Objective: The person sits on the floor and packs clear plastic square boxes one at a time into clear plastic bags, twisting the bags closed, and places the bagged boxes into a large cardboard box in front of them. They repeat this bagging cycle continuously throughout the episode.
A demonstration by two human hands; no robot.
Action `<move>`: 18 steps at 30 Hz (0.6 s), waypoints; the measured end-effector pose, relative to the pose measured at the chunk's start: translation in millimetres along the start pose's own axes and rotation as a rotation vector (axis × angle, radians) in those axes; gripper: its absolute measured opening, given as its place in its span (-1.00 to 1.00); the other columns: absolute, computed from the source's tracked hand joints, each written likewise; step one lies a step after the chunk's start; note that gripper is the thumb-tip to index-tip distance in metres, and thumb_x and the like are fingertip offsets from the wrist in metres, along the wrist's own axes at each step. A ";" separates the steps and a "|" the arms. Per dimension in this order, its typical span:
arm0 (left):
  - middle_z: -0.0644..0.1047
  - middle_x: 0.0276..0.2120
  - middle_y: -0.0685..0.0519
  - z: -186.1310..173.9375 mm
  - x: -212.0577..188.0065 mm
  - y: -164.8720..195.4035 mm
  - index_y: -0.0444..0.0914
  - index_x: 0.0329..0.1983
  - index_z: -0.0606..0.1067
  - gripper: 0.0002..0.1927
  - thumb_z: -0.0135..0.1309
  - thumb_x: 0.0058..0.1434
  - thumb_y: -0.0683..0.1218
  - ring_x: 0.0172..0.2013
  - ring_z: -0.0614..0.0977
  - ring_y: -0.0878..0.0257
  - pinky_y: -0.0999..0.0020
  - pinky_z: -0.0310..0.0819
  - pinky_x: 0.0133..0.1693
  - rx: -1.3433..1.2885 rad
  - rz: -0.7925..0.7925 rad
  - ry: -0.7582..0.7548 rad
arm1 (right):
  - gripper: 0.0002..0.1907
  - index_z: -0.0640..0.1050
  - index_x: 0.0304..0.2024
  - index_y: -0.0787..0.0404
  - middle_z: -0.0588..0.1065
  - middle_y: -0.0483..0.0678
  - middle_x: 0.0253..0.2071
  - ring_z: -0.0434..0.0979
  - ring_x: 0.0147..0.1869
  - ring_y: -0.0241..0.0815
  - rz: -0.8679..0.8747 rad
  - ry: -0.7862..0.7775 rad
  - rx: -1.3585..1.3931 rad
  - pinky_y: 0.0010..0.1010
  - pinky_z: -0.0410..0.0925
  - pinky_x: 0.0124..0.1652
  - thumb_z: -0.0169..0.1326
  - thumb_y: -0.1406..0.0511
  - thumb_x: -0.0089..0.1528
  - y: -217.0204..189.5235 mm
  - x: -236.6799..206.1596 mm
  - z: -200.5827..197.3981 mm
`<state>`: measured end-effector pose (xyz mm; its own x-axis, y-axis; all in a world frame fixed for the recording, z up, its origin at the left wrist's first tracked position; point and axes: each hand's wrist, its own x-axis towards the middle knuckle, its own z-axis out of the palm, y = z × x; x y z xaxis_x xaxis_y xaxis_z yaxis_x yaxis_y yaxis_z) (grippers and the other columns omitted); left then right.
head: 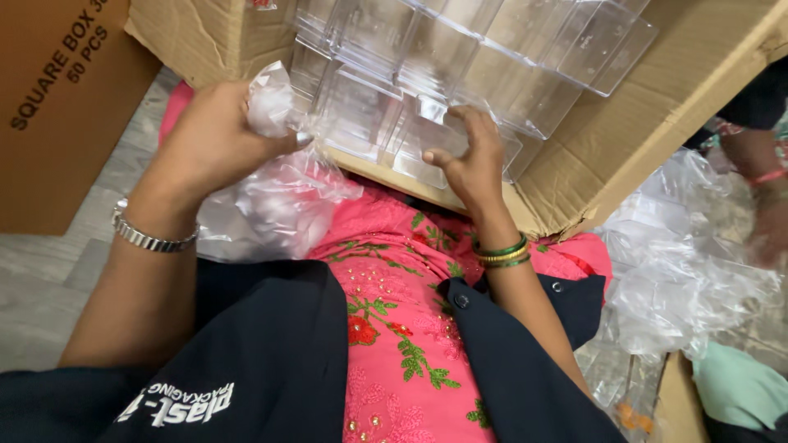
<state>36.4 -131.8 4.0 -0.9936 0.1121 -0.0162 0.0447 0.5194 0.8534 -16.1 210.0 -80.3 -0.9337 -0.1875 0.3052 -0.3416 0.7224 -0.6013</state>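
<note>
Dark jacket (271, 361) over a pink embroidered dress (394, 328) fills the bottom of the frame, nearest the lens, as a seated person works in the lap. At nine o'clock stands a brown carton (57, 107) on a grey floor (41, 279). Next along, the left hand (213, 135), a metal watch strap at its wrist, is clamped on a crumpled clear plastic bag (271, 197), fingers curled shut around the gathered film near its top; the bag sags onto the lap. Toward twelve o'clock, a big open cardboard box (624, 139) tips toward the person, packed with stacked clear plastic boxes (460, 57). The right hand (468, 152), green and gold bangles at the wrist, has its fingers spread apart and pressed on the lowest clear box at the carton's mouth, touching it rather than gripping round it. At three o'clock lies a heap of loose clear wrapping (689, 262), with another person's arm (763, 189) at the edge.

Judging from this, the risk lies in the tilt: the stack leans outward, and with only a fingertip hold, several slick boxes could slide out onto the lap or floor and crack. The thin bag, pulled tight one-handed, might also tear.
</note>
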 end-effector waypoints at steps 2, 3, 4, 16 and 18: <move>0.65 -0.39 0.04 4.7 3.8 -2.8 -0.30 -0.19 0.61 -0.75 0.33 0.09 -0.11 -0.39 0.64 0.32 0.32 0.50 -0.30 -0.026 0.001 0.006 | -0.21 0.48 0.12 0.19 0.41 0.05 0.11 0.42 0.27 0.13 -0.092 0.094 -0.060 -0.08 0.33 0.23 0.54 0.37 -0.13 -0.7 -5.5 -4.3; 0.65 -0.39 0.05 7.8 5.4 -3.3 -0.30 -0.19 0.61 -0.74 0.33 0.09 -0.12 -0.39 0.63 0.33 0.32 0.50 -0.30 -0.063 -0.001 -0.006 | -0.16 0.44 0.19 0.21 0.36 0.04 0.13 0.41 0.27 0.09 -0.066 0.078 0.017 -0.12 0.34 0.21 0.52 0.38 -0.11 -1.9 -6.1 -6.5; 0.65 -0.39 0.06 10.5 6.4 -3.2 -0.30 -0.18 0.61 -0.74 0.32 0.09 -0.12 -0.39 0.62 0.33 0.33 0.50 -0.30 -0.099 -0.004 -0.019 | -0.11 0.40 0.26 0.22 0.31 0.03 0.14 0.40 0.27 0.06 -0.038 0.061 0.095 -0.16 0.35 0.19 0.50 0.38 -0.09 -3.4 -6.0 -8.8; 0.56 -0.33 0.16 23.1 8.8 -1.3 -0.32 -0.20 0.51 -0.78 0.31 0.14 -0.24 -0.31 0.57 0.40 0.40 0.50 -0.24 -0.396 0.135 0.023 | -0.21 0.34 0.23 0.20 0.36 0.04 0.20 0.39 0.31 0.08 -0.139 0.326 -0.140 -0.09 0.30 0.32 0.44 0.43 0.02 -5.8 -16.4 -37.3; 0.56 -0.28 0.18 35.2 14.1 4.1 -0.31 -0.14 0.50 -0.79 0.27 0.19 -0.25 -0.26 0.58 0.42 0.42 0.51 -0.18 -0.472 0.227 0.012 | -0.19 0.33 0.27 0.25 0.30 0.14 0.29 0.28 0.39 0.21 -0.293 0.369 -0.328 0.00 0.20 0.38 0.44 0.41 0.04 -8.2 -25.1 -32.2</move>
<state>26.2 -98.3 -11.1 -0.9656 0.1661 0.2000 0.2099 0.0443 0.9767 13.6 230.2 -59.2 -0.6856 -0.2087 0.6974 -0.4742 0.8549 -0.2104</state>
